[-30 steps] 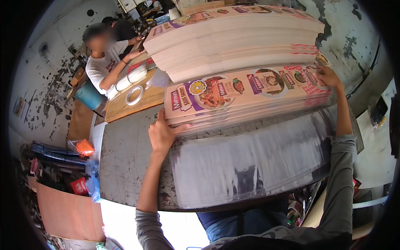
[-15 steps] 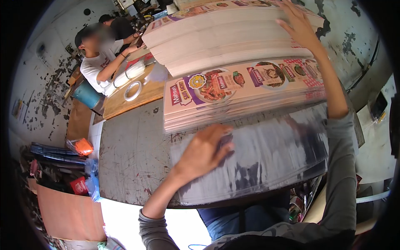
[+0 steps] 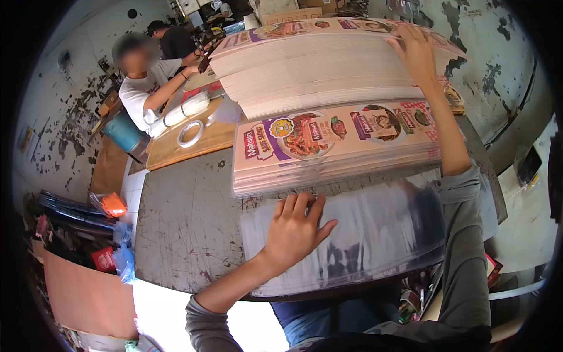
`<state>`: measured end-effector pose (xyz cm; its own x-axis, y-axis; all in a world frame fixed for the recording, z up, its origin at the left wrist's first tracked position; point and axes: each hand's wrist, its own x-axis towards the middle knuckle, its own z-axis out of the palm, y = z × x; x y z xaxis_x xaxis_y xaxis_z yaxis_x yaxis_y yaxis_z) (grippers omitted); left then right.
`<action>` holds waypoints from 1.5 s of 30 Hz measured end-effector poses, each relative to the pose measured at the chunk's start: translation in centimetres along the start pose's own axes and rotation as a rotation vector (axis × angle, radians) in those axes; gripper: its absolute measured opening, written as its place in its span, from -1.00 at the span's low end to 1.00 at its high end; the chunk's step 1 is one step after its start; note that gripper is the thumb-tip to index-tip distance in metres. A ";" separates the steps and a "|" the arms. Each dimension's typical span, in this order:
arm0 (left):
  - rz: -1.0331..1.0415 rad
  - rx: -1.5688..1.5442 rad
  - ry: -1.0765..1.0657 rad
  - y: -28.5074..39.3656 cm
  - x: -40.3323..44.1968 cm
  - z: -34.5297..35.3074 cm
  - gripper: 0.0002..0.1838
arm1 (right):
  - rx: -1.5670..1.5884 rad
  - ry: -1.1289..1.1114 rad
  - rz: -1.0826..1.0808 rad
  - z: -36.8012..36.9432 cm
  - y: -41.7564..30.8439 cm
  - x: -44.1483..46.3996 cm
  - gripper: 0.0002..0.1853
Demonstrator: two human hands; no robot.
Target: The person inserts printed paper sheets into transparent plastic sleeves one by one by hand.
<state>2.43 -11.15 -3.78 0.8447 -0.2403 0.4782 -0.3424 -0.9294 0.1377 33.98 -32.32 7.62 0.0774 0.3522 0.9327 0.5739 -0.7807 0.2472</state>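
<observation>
Two hands: left hand (image 3: 295, 232) open over probably slippery sleeves (image 3: 381, 226); right hand (image 3: 419, 58), grip unclear, at likely bendy sheets (image 3: 340, 26), best held by edges.

Shorter stack (image 3: 334, 141) between tall stack (image 3: 316, 73) and plastic sleeves (image 3: 375, 229).

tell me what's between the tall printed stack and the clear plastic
The low printed stack, then a narrow strip of grey table; the head view shows both.

Open passage across the grey tabletop (image 3: 182, 226)'s left side, tall card stack (image 3: 281, 76) blocking the far side, lower card stack (image 3: 343, 141) before it.
</observation>
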 end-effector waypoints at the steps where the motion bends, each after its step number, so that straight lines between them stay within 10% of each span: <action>1: -0.008 -0.007 0.000 -0.1 0.2 0.2 -0.49 | 0.004 -0.008 -0.007 -0.4 0.0 0.2 -0.74; 15: -0.021 -0.275 0.069 -1.3 0.4 0.7 -0.67 | -0.259 -0.161 0.013 -7.3 -4.3 -3.8 -0.49; 23: 0.012 -0.188 0.149 -0.1 1.0 0.7 -0.75 | 0.396 -1.026 -0.118 -13.7 -6.8 -9.2 -0.30; 35: 0.177 0.058 0.056 -0.9 0.9 0.1 -0.65 | 0.440 -1.213 -0.019 -5.3 -5.2 -7.9 0.18; 45: 0.400 0.133 0.197 -0.8 0.8 0.6 -0.74 | 0.312 -0.890 0.033 -8.8 -7.1 -3.6 -0.38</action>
<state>3.65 -10.79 -4.03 0.5586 -0.5417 0.6281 -0.5590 -0.8053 -0.1975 22.45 -32.60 4.81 0.6178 0.6979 0.3624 0.7427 -0.6693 0.0229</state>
